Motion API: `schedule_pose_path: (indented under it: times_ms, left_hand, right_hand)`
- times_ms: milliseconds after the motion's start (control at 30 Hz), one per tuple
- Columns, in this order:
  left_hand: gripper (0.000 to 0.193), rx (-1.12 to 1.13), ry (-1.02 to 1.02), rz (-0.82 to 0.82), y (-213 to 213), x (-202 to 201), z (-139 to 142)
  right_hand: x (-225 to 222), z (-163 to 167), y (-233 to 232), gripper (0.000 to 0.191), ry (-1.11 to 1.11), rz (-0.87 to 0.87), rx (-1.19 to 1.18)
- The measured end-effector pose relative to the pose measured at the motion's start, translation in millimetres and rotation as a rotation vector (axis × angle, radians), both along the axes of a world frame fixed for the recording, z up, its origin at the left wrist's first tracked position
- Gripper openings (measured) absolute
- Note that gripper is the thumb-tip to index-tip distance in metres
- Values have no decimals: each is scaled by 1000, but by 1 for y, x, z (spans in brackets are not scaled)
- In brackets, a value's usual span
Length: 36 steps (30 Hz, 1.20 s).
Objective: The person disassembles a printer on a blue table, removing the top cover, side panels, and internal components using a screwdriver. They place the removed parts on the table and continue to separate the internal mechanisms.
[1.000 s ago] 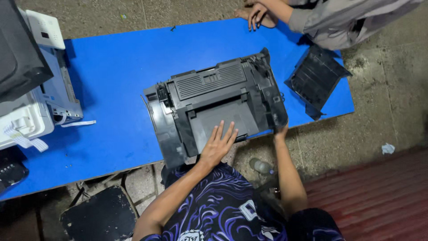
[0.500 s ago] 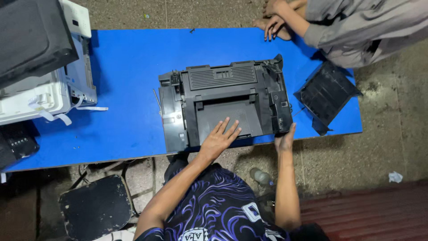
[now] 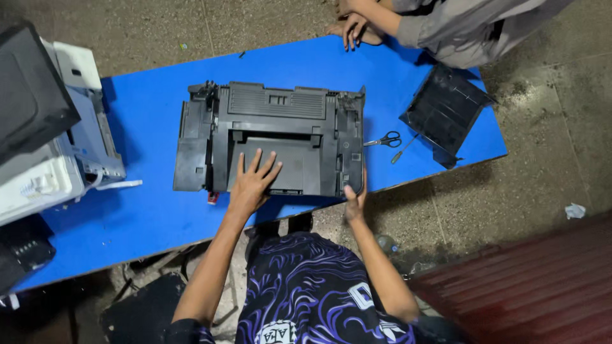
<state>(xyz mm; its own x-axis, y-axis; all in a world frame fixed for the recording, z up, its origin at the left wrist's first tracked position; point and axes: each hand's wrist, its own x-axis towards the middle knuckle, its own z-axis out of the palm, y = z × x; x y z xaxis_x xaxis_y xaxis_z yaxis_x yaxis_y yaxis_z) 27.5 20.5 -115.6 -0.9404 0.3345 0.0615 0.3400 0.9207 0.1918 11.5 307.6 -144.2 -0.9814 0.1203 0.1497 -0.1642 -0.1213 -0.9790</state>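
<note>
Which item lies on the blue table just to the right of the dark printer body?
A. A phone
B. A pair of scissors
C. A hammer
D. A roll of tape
B. A pair of scissors with dark handles lies on the blue table between the printer body and the black tray, next to a screwdriver.

Short-sleeved shirt: black with swirling purple-white flame pattern, white print patches at chest; forearms bare.
</note>
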Motion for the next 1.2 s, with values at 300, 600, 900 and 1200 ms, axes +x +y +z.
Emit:
schedule_pose_path:
  times_ms: [300,600,900,1200]
  left_hand:
    - [80,157,80,274,85,-26,-23]
    - [36,682,292,145,44,67,23]
    - [20,905,307,593,-68,118,57]
    - [20,1081,93,478,-122,131,49]
  right_hand:
    - [-136,26,25,66,6,244,-111]
    - [-86,66,-14,46,407,-477,726]
    - [-19,87,-180,46,202,387,850]
    - [-65,64,-259,69,105,430,1149]
